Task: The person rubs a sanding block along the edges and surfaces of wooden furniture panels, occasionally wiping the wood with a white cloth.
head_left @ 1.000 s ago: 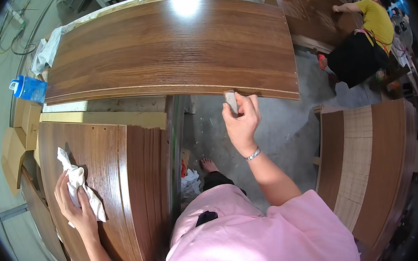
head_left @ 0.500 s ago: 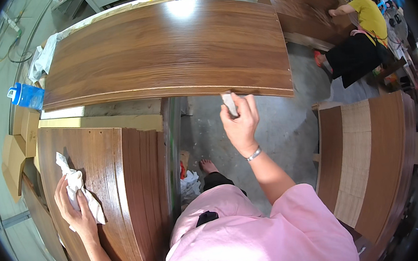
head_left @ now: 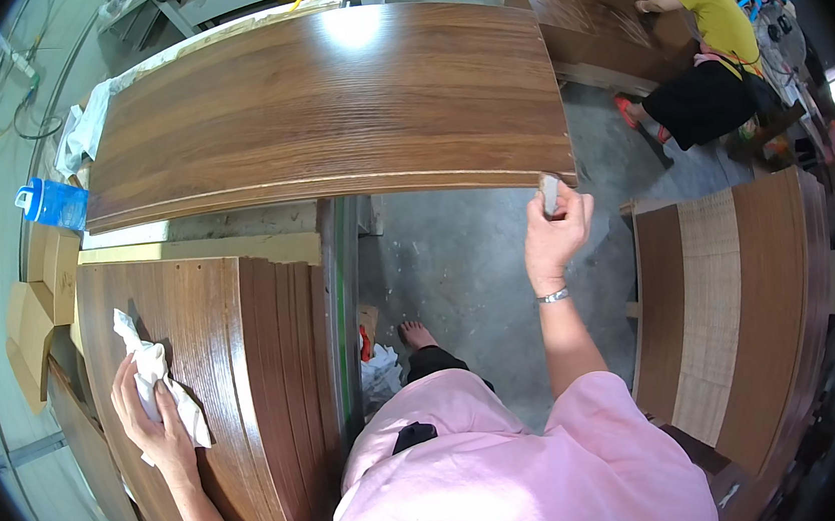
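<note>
A wide wood-grain board (head_left: 323, 109) lies across the far side, its near edge facing me. My right hand (head_left: 558, 237) pinches a small pale block (head_left: 550, 194) against that near edge, close to the board's right corner. What the block is made of I cannot make out. On the left, my left hand (head_left: 158, 416) grips a crumpled white cloth (head_left: 151, 364), resting on the top of a stack of brown boards (head_left: 201, 311). The cloth is bunched between thumb and fingers.
A blue bottle (head_left: 60, 204) stands left of the far board, above open cardboard boxes (head_left: 31, 313). Another stack of boards (head_left: 773, 297) is on the right. At the far right a person in a yellow shirt (head_left: 722, 25) sits by brown panels (head_left: 586, 28). Grey floor (head_left: 447, 258) lies between the stacks.
My right hand has slid rightward along the board's near edge with the pale block, from past the middle to near the corner. The left hand stays on the cloth.
</note>
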A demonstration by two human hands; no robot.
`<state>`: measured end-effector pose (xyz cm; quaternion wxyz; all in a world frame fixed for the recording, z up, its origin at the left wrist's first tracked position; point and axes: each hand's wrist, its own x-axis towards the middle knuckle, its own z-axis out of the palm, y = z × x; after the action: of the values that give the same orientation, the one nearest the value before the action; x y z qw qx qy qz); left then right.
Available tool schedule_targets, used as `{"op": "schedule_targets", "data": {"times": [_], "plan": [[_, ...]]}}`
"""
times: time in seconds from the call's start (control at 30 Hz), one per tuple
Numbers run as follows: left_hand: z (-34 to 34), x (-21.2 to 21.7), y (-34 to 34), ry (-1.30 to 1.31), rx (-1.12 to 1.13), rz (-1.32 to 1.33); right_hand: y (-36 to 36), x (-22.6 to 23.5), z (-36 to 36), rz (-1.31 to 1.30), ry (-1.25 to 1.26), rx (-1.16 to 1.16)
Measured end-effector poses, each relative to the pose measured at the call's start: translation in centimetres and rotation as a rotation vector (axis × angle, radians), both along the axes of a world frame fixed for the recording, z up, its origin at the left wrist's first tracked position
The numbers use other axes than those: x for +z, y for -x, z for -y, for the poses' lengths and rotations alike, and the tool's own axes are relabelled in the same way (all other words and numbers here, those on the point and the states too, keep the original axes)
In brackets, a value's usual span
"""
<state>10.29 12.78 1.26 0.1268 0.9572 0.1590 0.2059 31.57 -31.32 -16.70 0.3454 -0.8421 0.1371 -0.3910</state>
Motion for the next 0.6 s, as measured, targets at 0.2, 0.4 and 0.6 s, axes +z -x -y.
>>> {"op": "schedule_targets", "data": {"times": [0.2,0.4,0.6], "plan": [[0.0,-0.1,0.2,-0.004,0.019,0.001,0.0,-0.7,0.2,-0.013,-0.009,-0.04],[-0.1,-0.1,0.2,-0.021,-0.003,0.003,0.4,0.4,-0.3,0.005,0.01,0.049],[-0.4,-0.4,0.2,-0.018,0.007,0.014,1.8,0.0,-4.9,0.001,0.01,0.284]]}}
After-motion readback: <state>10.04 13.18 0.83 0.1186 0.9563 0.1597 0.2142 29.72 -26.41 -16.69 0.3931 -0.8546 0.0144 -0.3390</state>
